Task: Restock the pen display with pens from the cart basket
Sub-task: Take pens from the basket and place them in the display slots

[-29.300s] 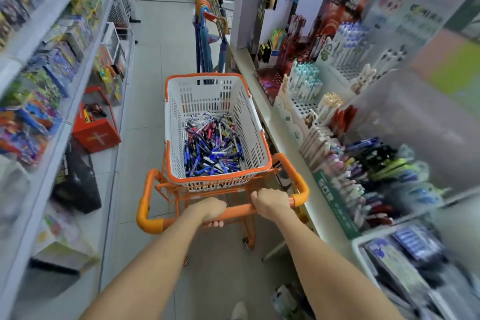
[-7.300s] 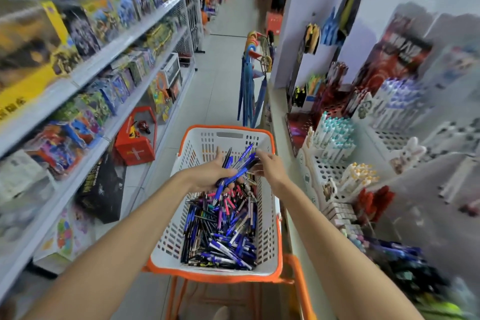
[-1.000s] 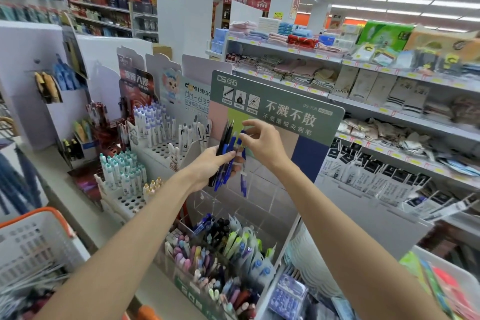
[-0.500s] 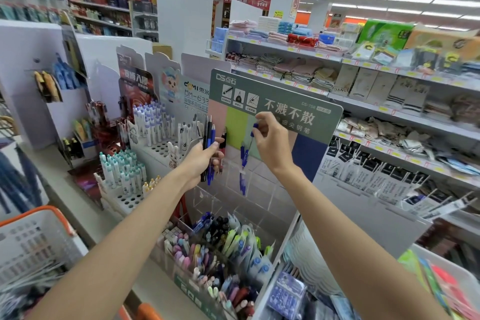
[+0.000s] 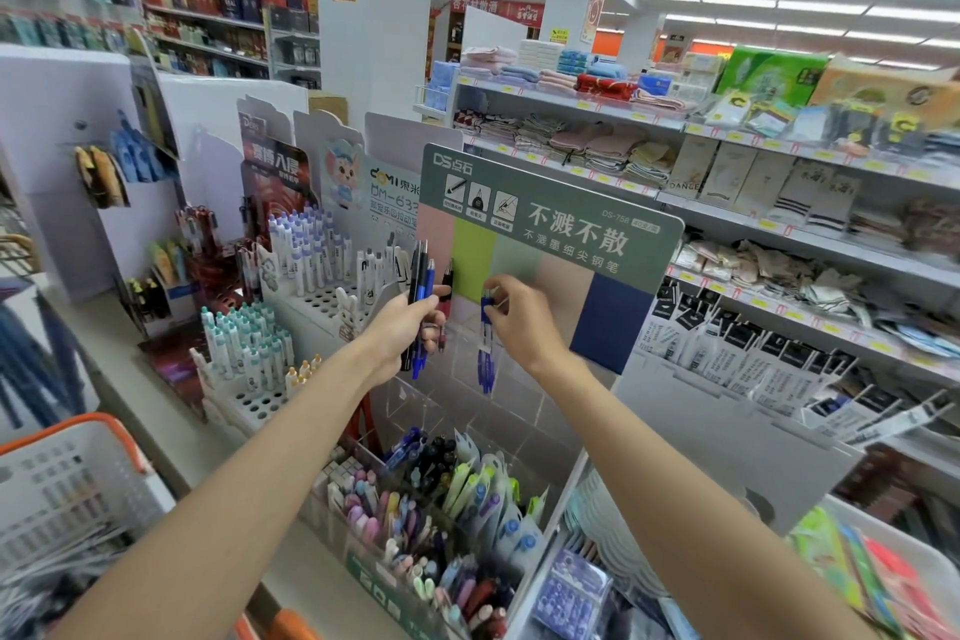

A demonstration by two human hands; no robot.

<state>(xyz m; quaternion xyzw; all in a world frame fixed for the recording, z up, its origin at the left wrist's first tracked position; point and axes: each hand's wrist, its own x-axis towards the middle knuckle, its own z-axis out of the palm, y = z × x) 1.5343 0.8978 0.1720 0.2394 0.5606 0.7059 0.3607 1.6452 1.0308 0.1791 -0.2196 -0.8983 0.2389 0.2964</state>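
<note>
My left hand (image 5: 410,327) grips a bundle of pens (image 5: 422,286), blue and dark, held upright in front of the clear acrylic pen display (image 5: 524,411) under a green header card (image 5: 550,218). My right hand (image 5: 522,314) pinches the top of a blue pen (image 5: 485,353) that hangs point-down inside an upper compartment of the display. Lower compartments hold several pens (image 5: 431,499). The white cart basket (image 5: 67,489) with an orange rim sits at the lower left, with pens blurred inside it.
White peg-hole displays of pens (image 5: 306,255) and smaller pens (image 5: 244,343) stand left of the acrylic display on the counter. Shelves of towels and socks (image 5: 753,203) fill the right. Packaged goods (image 5: 872,572) lie at the lower right. A white pillar (image 5: 374,10) rises behind.
My right hand has lowered the blue pen further into the upper compartment. My left hand with the bundle has shifted slightly left and down. The view has barely moved.
</note>
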